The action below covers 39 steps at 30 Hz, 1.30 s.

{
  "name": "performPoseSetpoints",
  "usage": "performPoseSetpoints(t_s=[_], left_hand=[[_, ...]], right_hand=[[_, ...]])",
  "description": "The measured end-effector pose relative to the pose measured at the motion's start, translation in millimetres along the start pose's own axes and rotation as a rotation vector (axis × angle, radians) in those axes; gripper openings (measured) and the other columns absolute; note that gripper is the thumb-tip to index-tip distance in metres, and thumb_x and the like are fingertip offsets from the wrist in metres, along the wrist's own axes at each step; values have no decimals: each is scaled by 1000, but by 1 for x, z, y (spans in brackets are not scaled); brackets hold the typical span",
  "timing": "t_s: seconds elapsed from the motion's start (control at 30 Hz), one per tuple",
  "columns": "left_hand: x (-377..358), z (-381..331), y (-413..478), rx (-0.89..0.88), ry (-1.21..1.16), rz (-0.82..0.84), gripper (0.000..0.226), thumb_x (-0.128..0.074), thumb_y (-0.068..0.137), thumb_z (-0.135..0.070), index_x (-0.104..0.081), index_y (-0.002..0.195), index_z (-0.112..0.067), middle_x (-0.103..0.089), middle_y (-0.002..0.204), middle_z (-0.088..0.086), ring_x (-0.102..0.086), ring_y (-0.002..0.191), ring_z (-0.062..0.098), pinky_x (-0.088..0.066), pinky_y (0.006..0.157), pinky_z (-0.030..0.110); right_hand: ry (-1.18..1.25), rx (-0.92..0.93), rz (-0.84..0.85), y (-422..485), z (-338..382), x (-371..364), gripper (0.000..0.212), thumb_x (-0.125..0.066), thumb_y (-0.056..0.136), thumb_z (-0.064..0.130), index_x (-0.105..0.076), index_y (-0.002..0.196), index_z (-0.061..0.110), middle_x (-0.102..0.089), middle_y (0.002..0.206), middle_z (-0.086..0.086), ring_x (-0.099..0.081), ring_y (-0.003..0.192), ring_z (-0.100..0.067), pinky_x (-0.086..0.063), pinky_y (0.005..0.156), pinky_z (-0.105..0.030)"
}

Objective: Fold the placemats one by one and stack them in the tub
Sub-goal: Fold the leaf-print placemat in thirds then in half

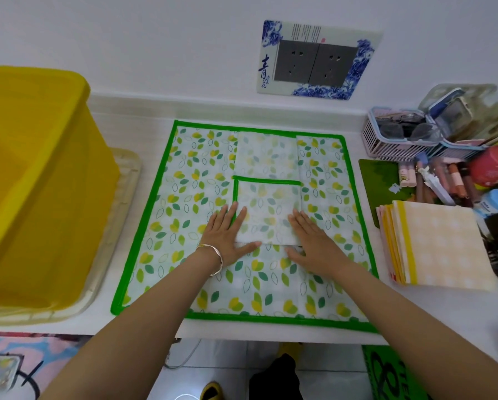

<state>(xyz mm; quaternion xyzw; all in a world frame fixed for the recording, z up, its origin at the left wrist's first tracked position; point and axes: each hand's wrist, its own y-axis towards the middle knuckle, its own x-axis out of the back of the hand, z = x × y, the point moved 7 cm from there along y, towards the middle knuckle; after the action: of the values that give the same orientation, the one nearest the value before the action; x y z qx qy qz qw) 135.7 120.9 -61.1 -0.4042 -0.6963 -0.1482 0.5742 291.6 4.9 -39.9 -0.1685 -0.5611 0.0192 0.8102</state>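
Green-trimmed and leaf-printed, lying spread flat across the white counter (143, 125): one large placemat (184, 183). Resting on its middle, a smaller placemat (268, 215) of the same print, folded into a narrow strip, with the near half doubled over so that its green edge is showing along the top and left.

Pressing down on that folded piece with both hands, fingers straight and palms flat, gripping nothing. Laying the left hand (227, 235) over the left edge of the fold, thumb reaching along the near edge, a pale bracelet (213, 255) circling the wrist. Laying the right hand (314, 241) over the right edge, well apart from the left, with bare fold showing between them.

Standing to the left on a beige tray (123, 192), a yellow tub (39, 168); cannot tell what is inside.

Sitting just right of the spread mat, a stack of folded yellow checked placemats (441, 243). Crowding behind the stack, a pink basket (386, 145) and loose tubes (444, 180). Hanging on the wall above, a socket plate (314, 60).
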Motion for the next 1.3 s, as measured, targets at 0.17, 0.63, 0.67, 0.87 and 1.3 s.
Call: performPoseSetpoints(t_s=[0.17, 0.63, 0.67, 0.87, 1.3], left_hand=[[7, -1, -4, -46, 4, 102, 101, -45, 77, -75, 11, 148, -29, 22, 154, -6, 19, 142, 16, 10, 115, 35], [7, -2, -41, -558, 294, -56, 116, -53, 70, 9, 25, 135, -47, 8, 152, -3, 11, 140, 26, 12, 111, 40], [2, -2, -43, -550, 306, -24, 117, -47, 71, 12, 33, 130, -49, 15, 150, -5, 18, 138, 25, 14, 112, 39], [-21, -9, -61, -675, 386, -45, 121, -47, 59, 20, 16, 143, -40, 7, 153, 1, 7, 139, 35, 0, 113, 48], [-5, -3, -57, -620, 356, -167, 109, -78, 40, -11, -33, 139, -16, -47, 141, 2, -53, 122, 18, -44, 99, 38]], right_hand=[[-137, -33, -18, 2, 9, 6, 64, -36, 99, 22, 1, 150, 12, 8, 158, -5, 6, 146, -16, -18, 116, -32], [-252, 567, -331, -74, 36, 5, 49, -52, 83, 22, -51, 131, 11, -61, 127, -4, -60, 113, -16, -36, 100, -26], [-248, 590, -302, -76, 37, 3, 52, -48, 87, 29, -45, 136, 14, -55, 134, -3, -53, 122, -15, -35, 106, -28], [-260, 471, -124, -59, 29, -13, 68, -41, 89, 36, -13, 150, 29, -10, 158, 2, -1, 146, -21, 0, 117, -40], [-142, 383, -178, -49, 3, -24, 56, -30, 98, 38, -15, 150, 25, -18, 155, 7, -11, 144, -7, -3, 118, -28]])
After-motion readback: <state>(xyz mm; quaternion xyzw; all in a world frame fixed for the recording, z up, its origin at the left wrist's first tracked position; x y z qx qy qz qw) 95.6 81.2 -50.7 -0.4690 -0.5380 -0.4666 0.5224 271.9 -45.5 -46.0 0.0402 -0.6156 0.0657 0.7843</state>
